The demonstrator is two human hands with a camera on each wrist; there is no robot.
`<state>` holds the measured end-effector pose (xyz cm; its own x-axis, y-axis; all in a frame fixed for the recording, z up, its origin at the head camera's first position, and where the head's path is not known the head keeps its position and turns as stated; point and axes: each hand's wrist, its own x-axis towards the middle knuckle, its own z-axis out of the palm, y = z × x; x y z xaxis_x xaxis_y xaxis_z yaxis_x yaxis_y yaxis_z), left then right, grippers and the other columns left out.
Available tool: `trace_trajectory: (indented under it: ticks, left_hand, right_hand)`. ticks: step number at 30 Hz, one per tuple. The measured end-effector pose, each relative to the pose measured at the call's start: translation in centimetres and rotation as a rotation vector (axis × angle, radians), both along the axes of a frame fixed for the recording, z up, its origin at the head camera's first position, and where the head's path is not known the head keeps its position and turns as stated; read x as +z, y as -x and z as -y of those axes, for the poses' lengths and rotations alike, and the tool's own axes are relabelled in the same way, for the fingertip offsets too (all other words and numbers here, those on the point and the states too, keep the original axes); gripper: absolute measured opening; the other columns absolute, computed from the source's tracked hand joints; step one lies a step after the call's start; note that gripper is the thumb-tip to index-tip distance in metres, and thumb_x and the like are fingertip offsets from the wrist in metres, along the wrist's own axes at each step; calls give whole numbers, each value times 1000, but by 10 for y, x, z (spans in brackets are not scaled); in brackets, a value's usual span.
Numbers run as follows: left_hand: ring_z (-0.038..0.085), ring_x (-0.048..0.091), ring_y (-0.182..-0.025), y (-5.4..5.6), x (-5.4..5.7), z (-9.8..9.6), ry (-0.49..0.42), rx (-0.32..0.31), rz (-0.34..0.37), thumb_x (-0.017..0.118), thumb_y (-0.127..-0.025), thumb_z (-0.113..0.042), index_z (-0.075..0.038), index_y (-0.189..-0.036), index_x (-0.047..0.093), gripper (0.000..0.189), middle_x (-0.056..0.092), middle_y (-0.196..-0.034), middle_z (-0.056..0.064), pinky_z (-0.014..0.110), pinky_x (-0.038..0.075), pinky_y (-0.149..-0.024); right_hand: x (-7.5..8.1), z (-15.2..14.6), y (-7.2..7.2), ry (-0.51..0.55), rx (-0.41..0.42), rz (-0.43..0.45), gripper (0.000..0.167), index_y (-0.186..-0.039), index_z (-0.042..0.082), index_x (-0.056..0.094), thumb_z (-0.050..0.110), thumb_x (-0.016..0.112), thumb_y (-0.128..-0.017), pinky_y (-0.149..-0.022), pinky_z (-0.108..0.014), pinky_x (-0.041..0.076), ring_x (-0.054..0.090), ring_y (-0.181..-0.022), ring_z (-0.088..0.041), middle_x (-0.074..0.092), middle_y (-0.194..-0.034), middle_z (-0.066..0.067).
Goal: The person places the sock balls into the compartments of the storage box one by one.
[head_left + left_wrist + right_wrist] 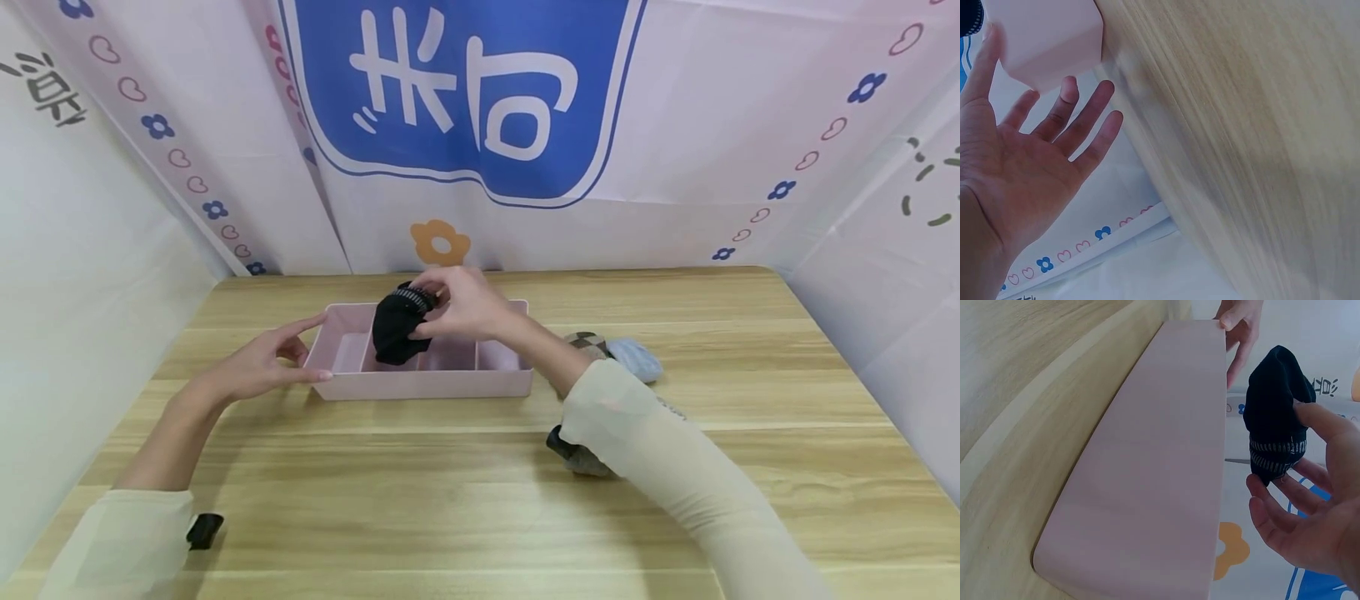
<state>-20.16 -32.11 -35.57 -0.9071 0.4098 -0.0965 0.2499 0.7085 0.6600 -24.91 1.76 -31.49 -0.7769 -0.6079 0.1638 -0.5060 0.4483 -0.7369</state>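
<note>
A black sock (396,329) with a band of white stitching hangs bunched in my right hand (471,307), pinched between thumb and fingers. It overlaps the second compartment from the left of a pink divided box (431,386); in the right wrist view the sock (1275,406) appears above the box's rim. My left hand (258,364) spans the box's left end, thumb at the near corner and a finger at the far one. Seen from the left wrist, the fingers of this hand (1025,165) are spread and nearly straight, close to the box's end wall (1054,50).
Right of the box, partly behind my right forearm, lie a checkered brown piece (587,342) and a light blue bundle (636,360). A grey and black bundle (588,461) lies nearer me beside the sleeve. A printed cloth (675,225) hangs behind the wooden table (420,500).
</note>
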Motion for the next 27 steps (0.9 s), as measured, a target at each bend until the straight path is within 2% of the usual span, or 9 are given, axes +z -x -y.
trace_trajectory:
  ticks: [5,17,27]
  left_hand:
    - [20,63,-90,1,0,0,5,-1,-9,81,-91,-16,5,-160,28,90,62,-87,3,29,49,-79]
    - [20,60,-90,1,-1,0,6,15,14,80,-91,-17,4,-161,26,91,63,-90,7,28,49,-75]
    - [17,57,-82,-1,-1,1,-40,0,22,80,-92,-16,1,-163,24,91,59,-83,6,28,48,-70]
  right_hand:
    - [-3,6,0,-22,2,-21,59,-130,6,69,20,91,-78,-85,-24,54,72,-103,-29,73,-119,-8]
    - [-3,20,-3,-4,15,4,58,-131,6,68,19,91,-79,-84,-22,53,71,-103,-30,72,-119,-10]
    - [-4,36,-6,-31,17,0,59,-133,8,67,22,90,-81,-82,-20,51,70,-100,-22,72,-120,-8]
